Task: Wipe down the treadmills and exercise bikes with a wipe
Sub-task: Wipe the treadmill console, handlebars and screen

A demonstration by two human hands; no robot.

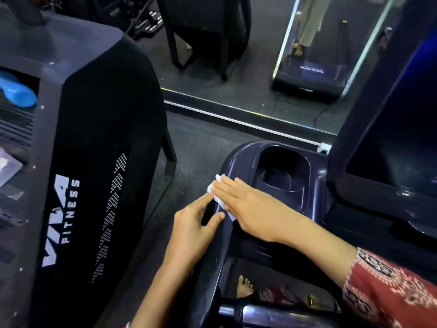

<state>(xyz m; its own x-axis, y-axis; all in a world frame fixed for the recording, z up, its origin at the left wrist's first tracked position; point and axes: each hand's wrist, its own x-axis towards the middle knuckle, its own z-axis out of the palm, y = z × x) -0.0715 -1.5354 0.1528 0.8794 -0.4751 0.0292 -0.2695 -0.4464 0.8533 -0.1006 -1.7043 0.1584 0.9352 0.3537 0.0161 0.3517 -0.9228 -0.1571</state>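
1. The white wipe (221, 202) lies as a crumpled strip on the left rim of the treadmill console (238, 159). Its long axis follows that rim, with the far end pointing up and left toward the floor (196, 147) and the near end toward the person.
2. The right hand (246, 204) lies flat on the wipe with its fingers straight and close together. It presses the wipe down and grips nothing, and its fingertips reach the rim's outer edge.
3. The left hand (194, 223) is spread, with index finger and thumb stretched out. The index fingertip meets the wipe's outer edge and the thumb rests on the rim just beside it. It holds nothing.
4. Most of the wipe is hidden under the right palm. White corners show past the fingertips and below the heel of that hand, between the two hands.
5. A cup holder (283, 171) sits just beyond the right hand, and the dark screen (390, 150) stands to its right.
6. A black machine (94, 114) lettered "FITNESS" stands to the left, across the floor.
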